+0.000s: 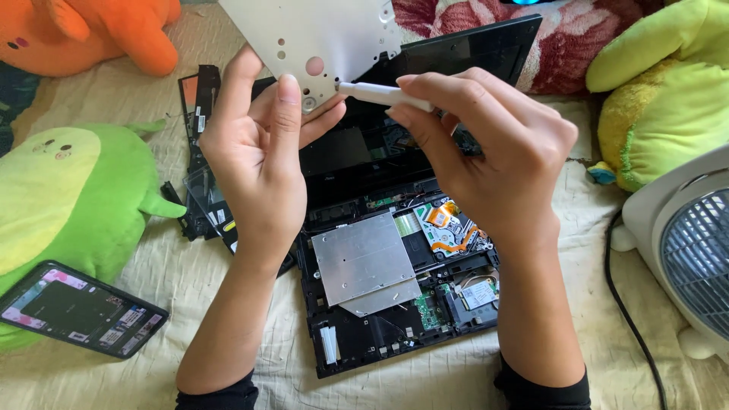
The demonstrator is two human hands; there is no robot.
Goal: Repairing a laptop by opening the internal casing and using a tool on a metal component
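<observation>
I am sitting over a pale cream bedsheet [190, 281], wrinkling under soft daylight. An orange plush toy [91, 34] is lying at the top left, a green one [68, 190] is resting below it, and a yellow-green one [668, 99] is leaning at the right. A white fan [683, 243] is standing at the right edge beside a black cable [630, 319]. A floral blanket [562, 45] is bunching up at the top.

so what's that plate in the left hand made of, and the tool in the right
The plate looks like thin sheet metal: flat, pale matte grey, with clean punched round holes. The tool in the right hand looks like white plastic, smooth and slightly glossy; its tip is hidden, so I can't tell its material. The left hand pinches the plate's lower corner.
</observation>
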